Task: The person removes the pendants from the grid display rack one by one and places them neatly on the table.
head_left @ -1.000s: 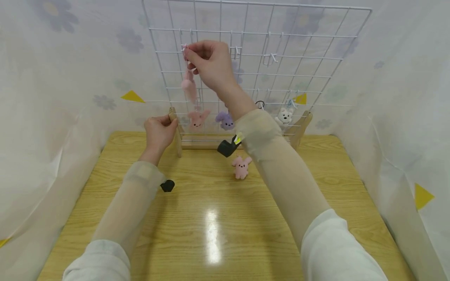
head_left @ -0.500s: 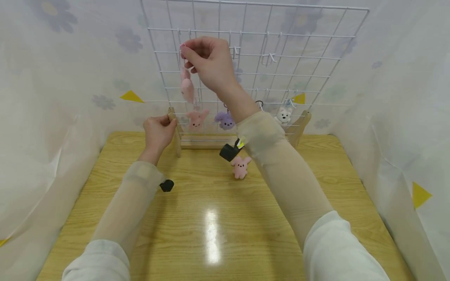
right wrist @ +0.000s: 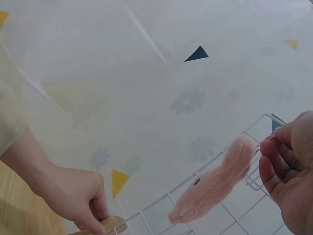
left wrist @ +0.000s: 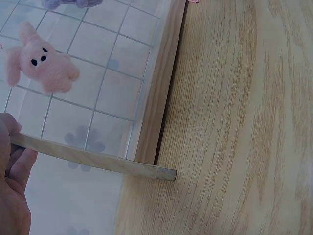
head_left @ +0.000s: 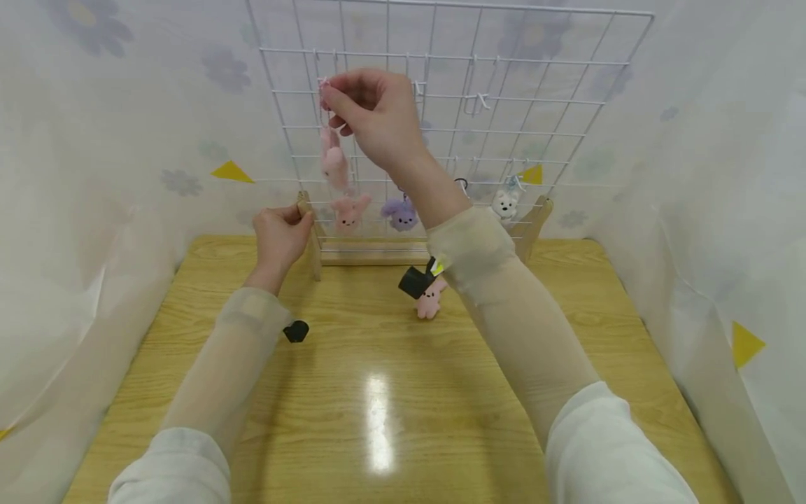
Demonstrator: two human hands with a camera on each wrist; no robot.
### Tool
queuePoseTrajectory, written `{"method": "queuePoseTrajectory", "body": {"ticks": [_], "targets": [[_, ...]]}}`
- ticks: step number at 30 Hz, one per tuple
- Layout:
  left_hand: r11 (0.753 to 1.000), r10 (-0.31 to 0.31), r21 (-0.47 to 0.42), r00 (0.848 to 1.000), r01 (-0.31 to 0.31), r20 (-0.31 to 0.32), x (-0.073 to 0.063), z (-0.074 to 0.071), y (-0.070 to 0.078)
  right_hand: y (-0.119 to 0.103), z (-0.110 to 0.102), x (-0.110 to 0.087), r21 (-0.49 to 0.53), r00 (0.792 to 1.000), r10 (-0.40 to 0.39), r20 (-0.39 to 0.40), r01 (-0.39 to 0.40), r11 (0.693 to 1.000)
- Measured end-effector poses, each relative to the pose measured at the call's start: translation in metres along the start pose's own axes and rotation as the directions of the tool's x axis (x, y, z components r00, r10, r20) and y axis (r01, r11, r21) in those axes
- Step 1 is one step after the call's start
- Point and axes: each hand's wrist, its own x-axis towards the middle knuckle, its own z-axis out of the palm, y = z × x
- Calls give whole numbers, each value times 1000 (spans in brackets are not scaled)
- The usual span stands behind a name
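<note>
My right hand (head_left: 380, 115) is raised to the upper left of a white wire grid rack (head_left: 567, 63). Thumb and fingertips pinch the pink strap of a fuzzy pink plush keychain (head_left: 334, 164), right by a hook there. The plush dangles below the fingers, seen side-on; in the right wrist view its body (right wrist: 210, 191) lies across the wires. My left hand (head_left: 280, 238) grips the top of the rack's left wooden leg (left wrist: 98, 160). Just under the held plush hangs another pink plush keychain (head_left: 348, 212), its face showing in the left wrist view.
A purple plush keychain (head_left: 401, 213) and a white bear keychain (head_left: 504, 204) hang low on the rack. Another hook (head_left: 481, 101) sits higher up. One pink plush (head_left: 429, 302) lies on the wooden table (head_left: 315, 406), partly covered by the right wrist's black camera (head_left: 415, 281).
My right hand rises slightly, then comes down a little at the same hook, the keychain's strap still pinched. The right wrist's camera now overlaps the plush on the table. The left hand keeps its grip.
</note>
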Motion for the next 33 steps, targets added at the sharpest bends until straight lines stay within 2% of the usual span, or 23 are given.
{"method": "queuePoseTrajectory", "body": {"ticks": [13,21,28,33], "targets": [[999,-35,0,999,35,22,0,-2,0,5,-20,-18,-12,996,-92,-2,92,996],[999,-34,-4,999,34,-1,0,-6,0,14,-31,-31,2,998,-60,-2,60,998],[1000,-21,-3,1000,21,-11,-1,-8,0,29,-38,-48,-13,995,-86,42,87,996],[999,-31,-15,999,31,-8,0,-9,-1,43,-40,-62,-27,995,-63,72,66,997]]}}
